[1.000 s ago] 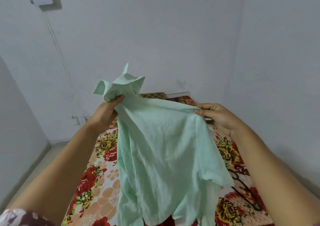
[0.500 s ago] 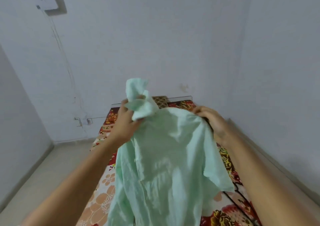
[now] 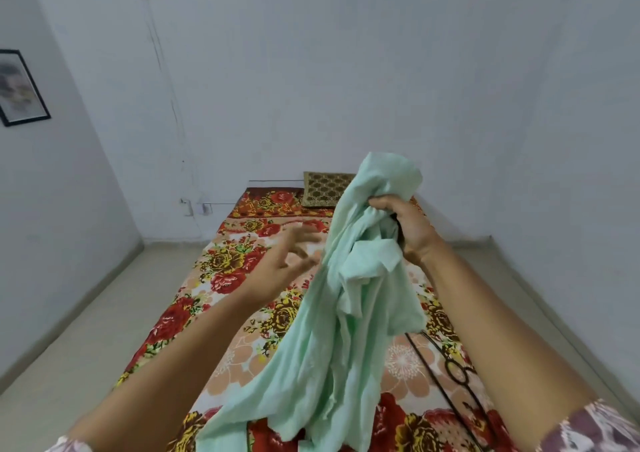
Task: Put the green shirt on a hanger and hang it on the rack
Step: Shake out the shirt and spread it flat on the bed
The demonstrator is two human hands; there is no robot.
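The green shirt [image 3: 332, 330] hangs long-axis downward over the floral bed [image 3: 242, 271] from the clenched right hand [image 3: 408, 229], bunched at its top. The left hand [image 3: 280, 264], blurred but apparently spread and empty, sits just left of the cloth.

The shirt [image 3: 332, 330] is a pale mint green, the bed sheet [image 3: 242, 278] is peach with red and mustard-yellow flowers and dark brown leaves, the pillow [image 3: 323, 188] is olive-brown with a gold lattice pattern, the walls [image 3: 346, 70] are white, and the floor [image 3: 86, 347] is beige.
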